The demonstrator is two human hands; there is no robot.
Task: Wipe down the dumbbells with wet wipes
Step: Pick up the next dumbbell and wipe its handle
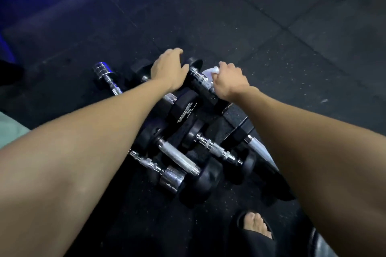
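Right hand grip closed on white wipe against dumbbell handle, left hand clasping its black head

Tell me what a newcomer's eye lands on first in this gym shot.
First, the two bare arms reaching in from the bottom corners to a cluster of dumbbells on the dark rubber floor. At the far end, the right hand holds a white wet wipe at a chrome handle, while the left hand steadies a black weight.

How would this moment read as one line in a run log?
step: wiping | left hand: steadies dumbbell | right hand: holds wipe at its handle | others: piled on floor
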